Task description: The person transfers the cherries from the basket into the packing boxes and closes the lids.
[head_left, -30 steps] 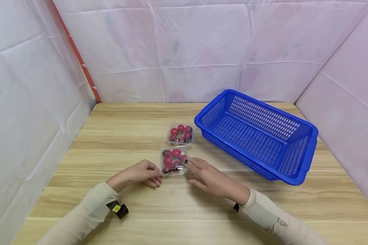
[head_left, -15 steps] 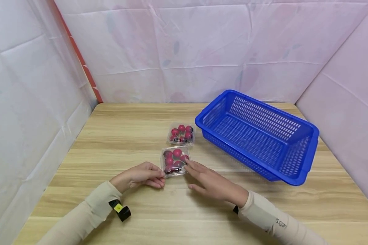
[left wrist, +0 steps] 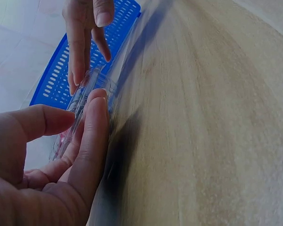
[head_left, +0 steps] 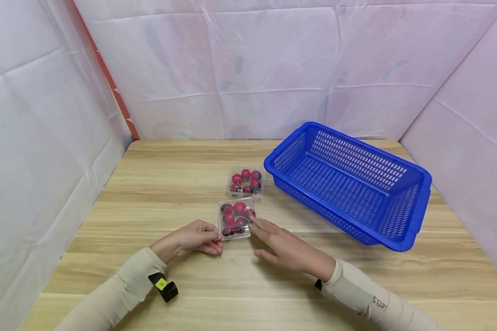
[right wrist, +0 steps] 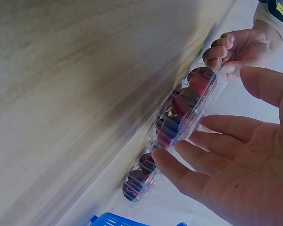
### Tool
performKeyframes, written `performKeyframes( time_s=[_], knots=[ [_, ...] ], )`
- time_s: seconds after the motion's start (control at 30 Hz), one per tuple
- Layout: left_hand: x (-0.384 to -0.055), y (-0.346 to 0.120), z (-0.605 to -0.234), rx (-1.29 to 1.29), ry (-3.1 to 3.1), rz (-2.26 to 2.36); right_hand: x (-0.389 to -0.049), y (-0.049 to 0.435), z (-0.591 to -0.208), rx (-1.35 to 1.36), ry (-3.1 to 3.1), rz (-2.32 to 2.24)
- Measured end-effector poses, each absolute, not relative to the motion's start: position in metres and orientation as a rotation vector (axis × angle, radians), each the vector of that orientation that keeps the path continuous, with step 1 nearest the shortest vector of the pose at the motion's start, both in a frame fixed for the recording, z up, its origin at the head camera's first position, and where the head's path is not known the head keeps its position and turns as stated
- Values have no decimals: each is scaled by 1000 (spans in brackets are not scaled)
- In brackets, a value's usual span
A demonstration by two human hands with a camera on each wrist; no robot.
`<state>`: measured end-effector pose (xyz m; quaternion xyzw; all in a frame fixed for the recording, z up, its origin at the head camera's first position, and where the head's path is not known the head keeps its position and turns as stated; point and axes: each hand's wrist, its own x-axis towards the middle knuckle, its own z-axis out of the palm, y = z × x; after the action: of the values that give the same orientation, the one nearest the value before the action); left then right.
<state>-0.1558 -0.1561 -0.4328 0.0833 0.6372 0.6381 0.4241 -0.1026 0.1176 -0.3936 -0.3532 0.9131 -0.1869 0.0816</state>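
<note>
A clear plastic clamshell box of red cherries (head_left: 239,218) lies on the wooden table between the two hands. My left hand (head_left: 194,237) pinches its near left corner between thumb and fingers, as the left wrist view also shows. On the other side, my right hand (head_left: 287,246) has its fingers extended, the tips at the box's right edge. In the right wrist view these fingers (right wrist: 217,141) lie along the box (right wrist: 181,106) without curling round it. A second clear box of cherries (head_left: 245,182) sits just behind the first.
To the right stands a large blue plastic basket (head_left: 335,186) with slotted walls, set at an angle. Wood-grain tabletop (head_left: 165,165) extends left of the boxes. Pale fabric sheets (head_left: 265,69) hang behind and at both sides.
My left hand has shifted very slightly right with its fingers at the box corner. My right hand's fingers are a little straighter than before. The basket and the farther box stay put.
</note>
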Motion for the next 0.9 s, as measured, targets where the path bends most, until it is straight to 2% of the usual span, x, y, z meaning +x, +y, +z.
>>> performKeyframes(
  time_s=[0.57, 0.77, 0.9],
  knots=[
    [-154, -158, -429, 188, 1596, 1569, -103, 119, -391, -1041, 2725, -615],
    [-161, -167, -410, 402, 1980, 1267, -113, 120, -388, -969, 2861, -989],
    [-163, -165, -394, 605, 2419, 1042, -119, 126, -381, -961, 3010, -1079]
  ],
)
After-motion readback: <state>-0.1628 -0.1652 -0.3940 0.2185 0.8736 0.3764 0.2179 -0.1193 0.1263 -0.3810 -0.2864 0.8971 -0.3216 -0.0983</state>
